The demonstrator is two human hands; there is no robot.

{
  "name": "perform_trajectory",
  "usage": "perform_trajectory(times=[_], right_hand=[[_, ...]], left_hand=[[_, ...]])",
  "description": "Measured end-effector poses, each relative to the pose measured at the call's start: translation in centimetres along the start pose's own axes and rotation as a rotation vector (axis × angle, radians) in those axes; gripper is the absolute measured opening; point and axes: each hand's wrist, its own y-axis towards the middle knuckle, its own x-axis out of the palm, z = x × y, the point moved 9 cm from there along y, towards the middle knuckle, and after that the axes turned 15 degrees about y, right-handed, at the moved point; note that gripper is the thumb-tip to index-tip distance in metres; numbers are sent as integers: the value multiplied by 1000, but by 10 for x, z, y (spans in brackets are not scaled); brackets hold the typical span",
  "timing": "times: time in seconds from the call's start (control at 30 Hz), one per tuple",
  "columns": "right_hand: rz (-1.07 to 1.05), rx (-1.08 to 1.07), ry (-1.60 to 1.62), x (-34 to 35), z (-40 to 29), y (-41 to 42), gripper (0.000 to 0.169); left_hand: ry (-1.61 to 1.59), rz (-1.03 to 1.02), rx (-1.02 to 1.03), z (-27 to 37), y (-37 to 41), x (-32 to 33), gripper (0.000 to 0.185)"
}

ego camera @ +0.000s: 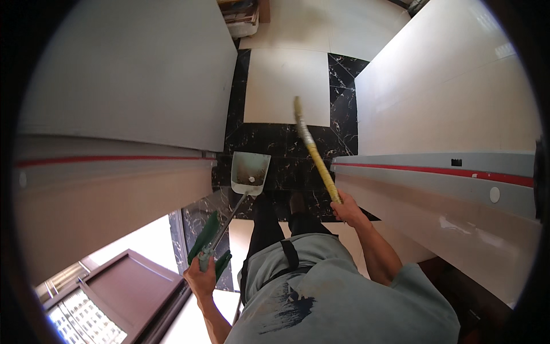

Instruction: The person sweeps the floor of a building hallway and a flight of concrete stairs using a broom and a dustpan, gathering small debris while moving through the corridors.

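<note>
My left hand (201,275) is closed around the top of the handle of a long-handled dustpan (250,172), together with what looks like dark green cloth or plastic (205,235). The pan lies at floor level in front of my feet, with brownish dirt and a small pale scrap in it. In my right hand (347,209) is the end of a broom-like tool with a yellow, banded handle (321,165). It reaches forward over the floor, and its far end (297,107) is blurred, so its head cannot be made out clearly.
Grey-white panels or walls with red-striped rails (429,168) stand on both sides. The floor has a pale tile (288,86) bordered by black marbled tiles (343,103). A container with items (243,28) is at the top. A brown door (133,284) is at the lower left.
</note>
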Motion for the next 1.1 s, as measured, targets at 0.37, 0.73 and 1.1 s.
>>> perform_trajectory(times=[0.37,0.73,1.1], right_hand=[[85,206,92,19,-27,95,14],[251,43,231,40,-116,86,15],[-121,41,184,102,-274,285,7]], left_hand=[[-45,-40,244,25,145,-3,29],[-66,-114,318,70,258,-4,30],[77,-79,314,165,364,4,30]])
